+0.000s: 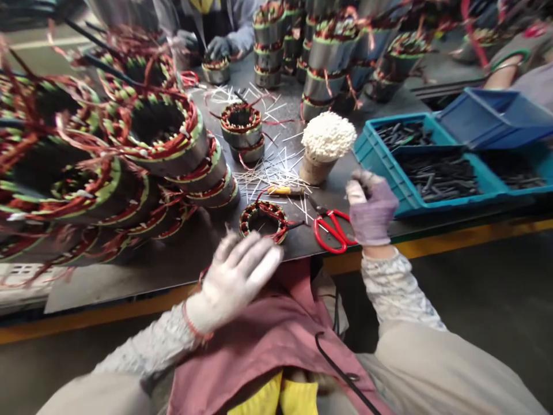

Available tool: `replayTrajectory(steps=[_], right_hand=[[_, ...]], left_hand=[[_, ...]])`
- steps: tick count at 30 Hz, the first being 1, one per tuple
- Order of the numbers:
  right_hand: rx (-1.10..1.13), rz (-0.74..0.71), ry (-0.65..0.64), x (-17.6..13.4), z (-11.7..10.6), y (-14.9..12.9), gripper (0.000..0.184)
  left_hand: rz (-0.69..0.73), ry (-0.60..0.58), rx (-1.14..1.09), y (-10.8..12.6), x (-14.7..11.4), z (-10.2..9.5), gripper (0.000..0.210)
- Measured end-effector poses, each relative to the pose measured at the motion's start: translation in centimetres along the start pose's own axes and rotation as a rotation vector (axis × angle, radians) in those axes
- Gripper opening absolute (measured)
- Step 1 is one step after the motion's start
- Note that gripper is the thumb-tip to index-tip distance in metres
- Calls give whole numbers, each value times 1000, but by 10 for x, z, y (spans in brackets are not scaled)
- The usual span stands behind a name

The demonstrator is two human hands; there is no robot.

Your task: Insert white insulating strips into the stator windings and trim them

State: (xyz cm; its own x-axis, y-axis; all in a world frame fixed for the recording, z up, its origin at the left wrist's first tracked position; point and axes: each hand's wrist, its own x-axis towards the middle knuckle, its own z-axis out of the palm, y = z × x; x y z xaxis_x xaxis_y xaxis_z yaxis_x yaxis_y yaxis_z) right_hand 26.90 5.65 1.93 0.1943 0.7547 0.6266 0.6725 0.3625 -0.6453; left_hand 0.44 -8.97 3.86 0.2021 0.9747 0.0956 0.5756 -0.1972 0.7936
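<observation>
My left hand (239, 276), in a white glove, is at the table's front edge with its fingers stretched out. Just beyond those fingertips lies a small stator (264, 222) with red-brown windings and a dark lead pointing right. My right hand (372, 206), in a purple and white glove, has its fingers curled; what they hold, if anything, is hidden. Red-handled scissors (332, 230) lie on the table just left of it. A yellow-handled tool (285, 190) rests among loose white sticks (276, 170). Behind them stands a cup (317, 168) packed with white-tipped sticks (329, 135).
Tall stacks of wound stators (173, 144) crowd the left side. More stators (330, 52) are piled at the back. A blue bin (410, 202) of short black pieces stands on the right, with a darker blue tray (488, 118) tilted over it. A gloved co-worker (218, 46) handles a stator opposite.
</observation>
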Motion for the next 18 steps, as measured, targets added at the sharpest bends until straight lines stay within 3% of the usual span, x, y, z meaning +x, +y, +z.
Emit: replayTrajectory(steps=[1, 3, 5, 9, 13, 18], right_hand=[[-95, -88, 39, 12, 4, -1, 30], [-280, -214, -8, 35, 17, -3, 29], [-393, -259, -81, 53, 31, -3, 29], [-483, -262, -174, 67, 50, 0, 35], [-502, -256, -202, 63, 49, -2, 34], [-182, -402, 115, 73, 34, -2, 26]], left_hand=[[71, -64, 217, 2, 16, -3, 28], [161, -240, 608, 0, 50, -11, 31], [179, -390, 756, -6, 75, -18, 31], [123, -442, 660, -12, 87, -26, 24], [60, -447, 626, -10, 85, -21, 19], [-20, -412, 609, -7, 83, -14, 17]])
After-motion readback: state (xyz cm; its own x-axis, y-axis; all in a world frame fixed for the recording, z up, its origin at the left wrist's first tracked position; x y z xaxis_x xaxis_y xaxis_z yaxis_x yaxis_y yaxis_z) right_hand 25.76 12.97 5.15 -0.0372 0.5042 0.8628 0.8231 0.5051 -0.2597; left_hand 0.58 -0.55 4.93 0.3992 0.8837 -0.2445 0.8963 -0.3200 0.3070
